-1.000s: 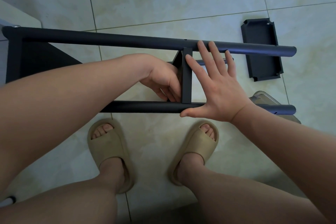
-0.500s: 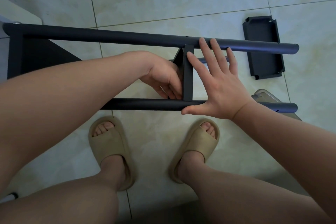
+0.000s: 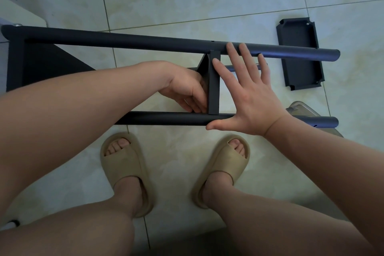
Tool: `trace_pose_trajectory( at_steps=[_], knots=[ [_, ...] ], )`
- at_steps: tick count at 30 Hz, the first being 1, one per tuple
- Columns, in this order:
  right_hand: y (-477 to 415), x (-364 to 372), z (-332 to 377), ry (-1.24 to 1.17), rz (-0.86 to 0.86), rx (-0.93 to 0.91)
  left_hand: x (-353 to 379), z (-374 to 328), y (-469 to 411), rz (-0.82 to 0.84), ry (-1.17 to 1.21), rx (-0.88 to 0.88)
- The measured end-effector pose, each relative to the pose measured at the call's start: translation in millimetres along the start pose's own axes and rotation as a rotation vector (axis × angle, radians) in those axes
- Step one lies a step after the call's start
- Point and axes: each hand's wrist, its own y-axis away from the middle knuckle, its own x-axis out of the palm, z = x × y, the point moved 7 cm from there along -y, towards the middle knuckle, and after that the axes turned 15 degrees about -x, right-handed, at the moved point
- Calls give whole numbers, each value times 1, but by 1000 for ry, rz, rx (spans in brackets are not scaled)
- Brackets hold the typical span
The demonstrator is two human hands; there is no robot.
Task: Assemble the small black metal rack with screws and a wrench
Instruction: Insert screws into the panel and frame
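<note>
Rack (image 3: 133, 41) looks stiff, light, slick-painted — grab tubes (image 3: 166, 118) by the shelf (image 3: 214, 87); right hand (image 3: 252, 102) splayed flat at its 3 o'clock, left hand (image 3: 186, 89) tucked at 9, grip unclear.

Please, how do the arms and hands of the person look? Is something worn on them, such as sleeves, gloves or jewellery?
The left hand and the right hand are bare: no gloves, and no rings on the fingers that show. The left forearm and the right forearm are bare too, with no sleeve, watch or bracelet in view.
</note>
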Motion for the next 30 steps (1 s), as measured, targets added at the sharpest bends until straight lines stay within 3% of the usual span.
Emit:
trace_pose_trajectory(
  at_steps=[11, 18, 30],
  knots=[
    [0, 0, 0, 0, -2, 0, 2, 7, 7, 161, -12, -46],
    [0, -1, 0, -2, 2, 5, 2, 0, 0, 59, -13, -17],
    [0, -1, 0, 3, 0, 3, 2, 2, 3, 90, -6, -64]
  ],
)
